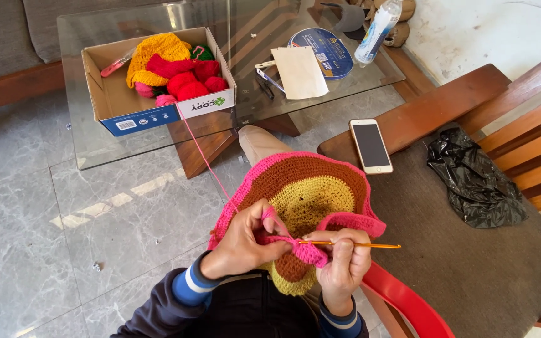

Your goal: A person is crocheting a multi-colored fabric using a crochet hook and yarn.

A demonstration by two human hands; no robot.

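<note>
Slim orange metal crochet hook (pixel 370 245): pinched in the fingers of the right hand (pixel 344 263), long axis nearly level across the view, free end pointing right, working tip buried in the pink edging between the hands.

Round crocheted piece in pink, brown and mustard-yellow rings (pixel 305 194): held over the lap, concentric bands facing up, near rim folded toward the wearer. Left hand (pixel 242 244) fingers are clenched on the pink border just beside the hook tip; right-hand fingers are closed on the hook and the folded rim.

Thin pink yarn strand (pixel 203 153): runs taut and diagonal from the left hand up to the box.

Open cardboard box with a blue and white side (pixel 111 103): stands on the glass-topped counter (pixel 82 156), mouth up. Contents: a yellow crocheted item, red crocheted pieces, pink yarn balls, a scrap of green, a pink-handled tool at the far left corner.

Also on the counter: a beige paper envelope (pixel 300 72), a round blue-printed disc (pixel 328 50), a clear plastic water bottle (pixel 378 28) lying tilted.

White smartphone (pixel 370 146): face up on a wooden bench edge, right of the work. Crumpled black plastic bag (pixel 476 178): on the bench cushion, well apart from the phone.
</note>
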